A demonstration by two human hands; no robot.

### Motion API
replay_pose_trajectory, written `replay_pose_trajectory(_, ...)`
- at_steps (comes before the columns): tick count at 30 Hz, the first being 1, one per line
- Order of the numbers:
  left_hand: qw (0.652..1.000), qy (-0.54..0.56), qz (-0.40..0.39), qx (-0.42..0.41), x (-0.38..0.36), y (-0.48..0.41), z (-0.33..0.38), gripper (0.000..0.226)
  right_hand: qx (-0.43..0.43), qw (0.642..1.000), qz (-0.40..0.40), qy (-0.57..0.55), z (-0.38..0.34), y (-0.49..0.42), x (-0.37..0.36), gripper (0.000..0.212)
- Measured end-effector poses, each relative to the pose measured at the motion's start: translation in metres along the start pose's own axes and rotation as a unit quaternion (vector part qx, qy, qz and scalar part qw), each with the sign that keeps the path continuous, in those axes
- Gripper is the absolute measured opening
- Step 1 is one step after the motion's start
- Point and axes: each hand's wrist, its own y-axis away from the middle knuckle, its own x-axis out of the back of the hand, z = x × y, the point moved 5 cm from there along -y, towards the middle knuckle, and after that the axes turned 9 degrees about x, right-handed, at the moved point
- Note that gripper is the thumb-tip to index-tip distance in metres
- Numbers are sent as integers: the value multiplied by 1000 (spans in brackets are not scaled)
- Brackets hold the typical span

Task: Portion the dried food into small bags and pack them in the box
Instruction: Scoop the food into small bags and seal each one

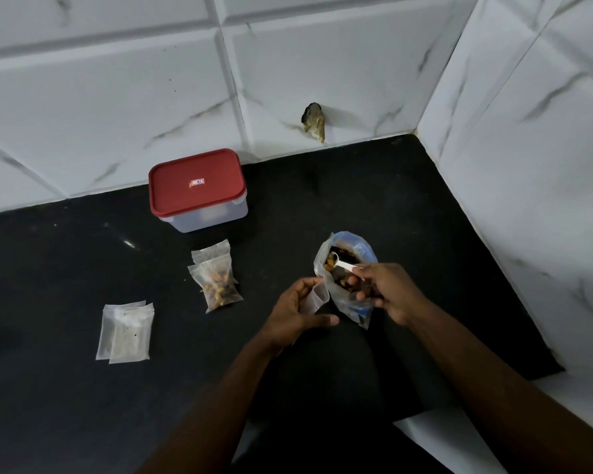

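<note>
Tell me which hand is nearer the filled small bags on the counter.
Left. The left hand, holding an empty small bag, sits just right of the filled bags; the right hand is farther right, holding a spoon in the big bag.

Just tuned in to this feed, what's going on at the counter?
A person is portioning dried food. The right hand holds a white spoon dipped into the large open bag, while the left hand holds an empty small bag beside it. Filled bags and a stack of empty bags lie on the black counter. The box sits by the wall, its red lid on.
</note>
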Motion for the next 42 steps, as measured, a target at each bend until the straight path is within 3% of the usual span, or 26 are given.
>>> replay_pose_trajectory(13,995,-27,84,-56,16,12,11,65,1,998,-5,-63,6,9,24,23)
replay_pose_trajectory(25,981,-111,118,-106,22,10,29,77,42,994,-75,-65,-7,19,9,24)
replay_pose_trajectory(32,978,-128,120,-115,20,4,30,72,68,992,-102,12,-13,25,-2,28)
replay_pose_trajectory(37,979,-117,117,-122,18,5,31,63,112,983,-101,110,-23,30,-8,15)
replay_pose_trajectory(40,978,-112,114,-133,15,7,33,55,178,958,-98,202,-30,34,-14,18)
replay_pose_trajectory(42,979,-104,109,-136,14,7,34,49,255,917,-85,294,-37,39,-18,26)
